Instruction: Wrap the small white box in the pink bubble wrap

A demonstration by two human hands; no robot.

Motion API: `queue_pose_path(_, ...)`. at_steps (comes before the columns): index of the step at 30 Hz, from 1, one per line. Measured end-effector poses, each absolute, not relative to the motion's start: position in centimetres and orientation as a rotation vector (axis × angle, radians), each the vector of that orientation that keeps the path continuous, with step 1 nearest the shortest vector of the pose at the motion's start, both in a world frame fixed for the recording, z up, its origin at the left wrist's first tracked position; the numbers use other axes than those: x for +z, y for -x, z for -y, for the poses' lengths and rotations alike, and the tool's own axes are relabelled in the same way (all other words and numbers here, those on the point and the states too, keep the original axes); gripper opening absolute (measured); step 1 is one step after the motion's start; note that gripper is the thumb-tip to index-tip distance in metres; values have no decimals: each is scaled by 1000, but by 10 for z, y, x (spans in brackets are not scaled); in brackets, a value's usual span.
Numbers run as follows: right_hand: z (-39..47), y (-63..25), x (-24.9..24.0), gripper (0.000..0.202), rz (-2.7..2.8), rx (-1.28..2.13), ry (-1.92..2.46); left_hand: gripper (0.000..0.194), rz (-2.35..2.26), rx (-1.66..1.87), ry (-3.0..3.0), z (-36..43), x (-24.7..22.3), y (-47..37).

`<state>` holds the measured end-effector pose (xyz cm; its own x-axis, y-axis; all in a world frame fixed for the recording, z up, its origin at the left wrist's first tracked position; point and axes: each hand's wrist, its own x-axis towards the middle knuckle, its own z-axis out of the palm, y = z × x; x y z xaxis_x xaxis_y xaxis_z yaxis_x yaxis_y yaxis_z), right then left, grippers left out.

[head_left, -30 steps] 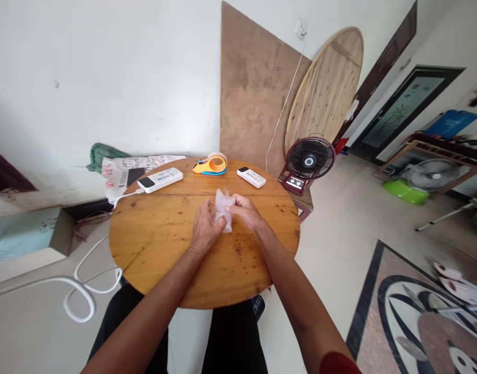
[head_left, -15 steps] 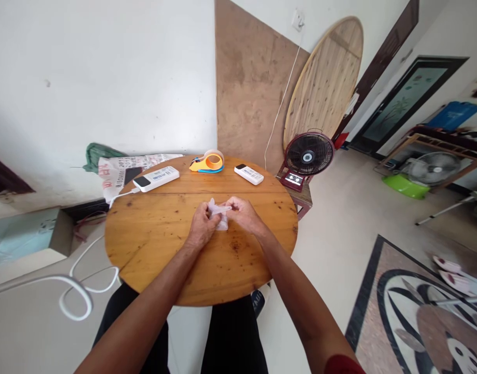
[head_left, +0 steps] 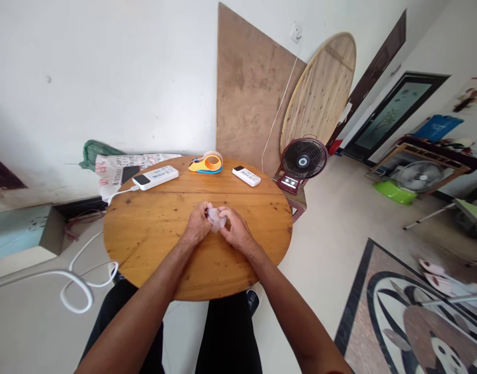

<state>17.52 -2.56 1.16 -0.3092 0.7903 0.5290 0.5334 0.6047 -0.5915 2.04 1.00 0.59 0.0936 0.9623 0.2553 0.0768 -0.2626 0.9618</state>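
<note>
A small crumpled piece of translucent whitish plastic (head_left: 216, 219) is held over the middle of the round wooden table (head_left: 145, 244). My left hand (head_left: 198, 224) pinches its left side, fingers closed. On the right side, my right hand (head_left: 235, 227) grips it between thumb and fingers. Beyond my hands, near the far edge, stands an orange and blue tape dispenser (head_left: 206, 163). A white device with a black end (head_left: 156, 177) lies at the far left, a white cable plugged into it. A similar, smaller-looking white device (head_left: 246, 175) lies at the far right.
Right of the table, a dark red fan (head_left: 303, 160) stands on a wooden stool (head_left: 296, 200). A brown board (head_left: 254, 83) and a round wooden panel (head_left: 319, 88) lean on the wall. The white cable (head_left: 77, 285) loops down at the left. A printed sack (head_left: 113, 169) lies behind the table.
My right hand has moved slightly down and turned in around the plastic. The plastic is now more bunched between both hands. The whole view has shifted a little.
</note>
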Motion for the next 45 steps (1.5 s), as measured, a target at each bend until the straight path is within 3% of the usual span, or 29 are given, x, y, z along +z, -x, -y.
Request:
queue_pose_path(12,21,-178,3,18,1962,381,1022,33,-828,988,-1529,5,24,9)
queue_pose_path(19,22,-177,3,15,1999,329,1030,18,-942,1130,-1707,7,7,15)
queue_pose_path(28,26,-180,4,35,2102,173,986,12,-948,1119,-1807,6,3,19)
queue_pose_path(35,28,-180,7,35,2166,130,987,13,-925,1101,-1907,3,-7,22)
queue_pose_path(38,28,-180,7,34,2177,132,993,23,-1007,1114,-2007,3,-10,21)
queue_pose_path(42,28,-180,7,32,2175,138,986,66,-1081,1082,-2193,4,-9,18)
queue_pose_path(45,28,-180,7,33,2165,162,983,74,-1049,954,-2317,3,-10,17)
